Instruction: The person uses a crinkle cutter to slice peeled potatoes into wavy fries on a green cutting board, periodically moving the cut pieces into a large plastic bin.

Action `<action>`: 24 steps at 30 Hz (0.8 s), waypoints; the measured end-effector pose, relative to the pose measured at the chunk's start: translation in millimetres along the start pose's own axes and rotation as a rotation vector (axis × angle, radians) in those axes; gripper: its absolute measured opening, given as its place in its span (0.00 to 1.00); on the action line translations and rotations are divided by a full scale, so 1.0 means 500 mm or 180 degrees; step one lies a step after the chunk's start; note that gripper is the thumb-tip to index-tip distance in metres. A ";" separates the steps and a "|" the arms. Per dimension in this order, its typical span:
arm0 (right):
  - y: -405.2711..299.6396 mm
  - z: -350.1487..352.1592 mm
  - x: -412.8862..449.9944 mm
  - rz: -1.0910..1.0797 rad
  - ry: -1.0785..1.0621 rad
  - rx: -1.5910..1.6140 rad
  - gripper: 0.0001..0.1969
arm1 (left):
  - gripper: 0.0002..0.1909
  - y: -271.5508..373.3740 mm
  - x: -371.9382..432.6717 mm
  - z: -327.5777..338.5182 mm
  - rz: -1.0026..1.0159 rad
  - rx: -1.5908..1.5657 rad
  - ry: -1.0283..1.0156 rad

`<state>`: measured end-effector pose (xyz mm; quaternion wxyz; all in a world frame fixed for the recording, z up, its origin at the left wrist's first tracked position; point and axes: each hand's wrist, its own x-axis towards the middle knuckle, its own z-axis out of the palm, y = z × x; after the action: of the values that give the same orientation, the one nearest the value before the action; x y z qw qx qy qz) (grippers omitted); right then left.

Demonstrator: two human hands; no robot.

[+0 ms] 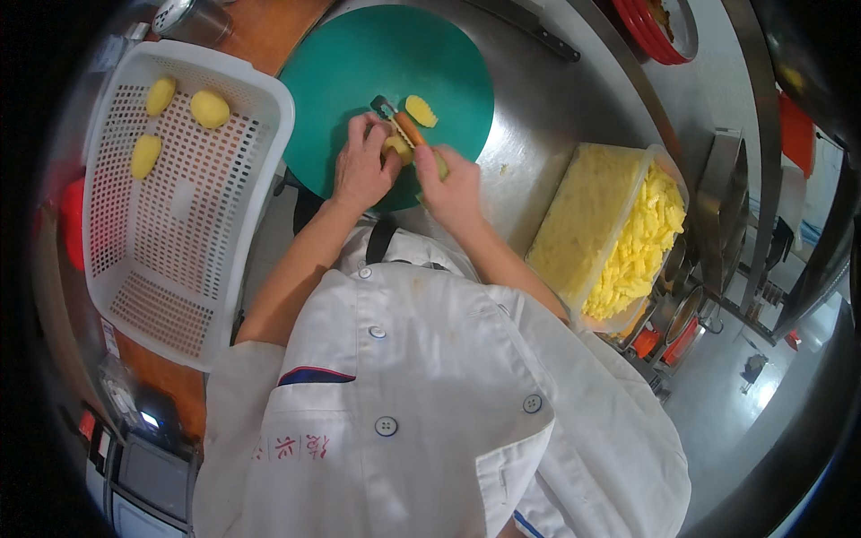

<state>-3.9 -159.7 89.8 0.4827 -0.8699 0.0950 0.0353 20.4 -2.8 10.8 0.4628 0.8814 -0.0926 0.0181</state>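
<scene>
My left hand [362, 165] steadies a peeled potato [398, 149] on a round green cutting board [336, 74]. My right hand [451, 185] grips a crinkle cutter [441, 165] by its greenish handle. The cutter's wavy blade stands at the potato's right side, and fingers hide part of both. Just beyond lies a peeler with an orange handle [409, 128] and a dark head, partly covered by the blade and my left fingers. One yellow potato slice with rippled edges [421, 111] rests flat beside that handle.
At left, a white perforated plastic basket [181, 202] holds three peeled potatoes [210, 109]. A clear tub [578, 215] of cut yellow potato pieces [635, 242] stands at right. A black-handled knife [555, 44] lies on the steel counter [521, 121] beyond the board.
</scene>
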 end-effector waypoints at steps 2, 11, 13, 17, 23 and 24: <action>0.009 0.008 0.018 -0.0095 0.0040 -0.0100 0.19 | 0.19 -0.003 -0.006 0.006 0.0053 -0.0001 0.0096; 0.000 0.008 -0.016 -0.0030 -0.0092 -0.0035 0.18 | 0.17 -0.006 -0.031 0.014 -0.0038 -0.0390 0.0240; 0.009 0.033 -0.007 -0.0283 0.0069 -0.0030 0.18 | 0.16 -0.008 -0.030 0.011 0.0117 -0.0222 0.0338; -0.006 0.008 0.005 0.0033 -0.0037 -0.0266 0.21 | 0.16 -0.017 -0.033 0.013 0.0214 -0.0108 0.0458; -0.075 -0.036 -0.024 -0.0101 -0.0071 0.0019 0.23 | 0.15 -0.033 -0.039 0.020 0.0143 -0.0320 0.0417; -0.074 -0.034 -0.025 -0.0091 -0.0067 0.0009 0.23 | 0.16 -0.034 -0.039 0.018 0.0254 -0.0318 0.0432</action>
<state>-9.4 -153.5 131.6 0.4853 -0.8701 0.0775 0.0375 3.9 2.2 -10.3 0.5104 0.8496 -0.0968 0.0916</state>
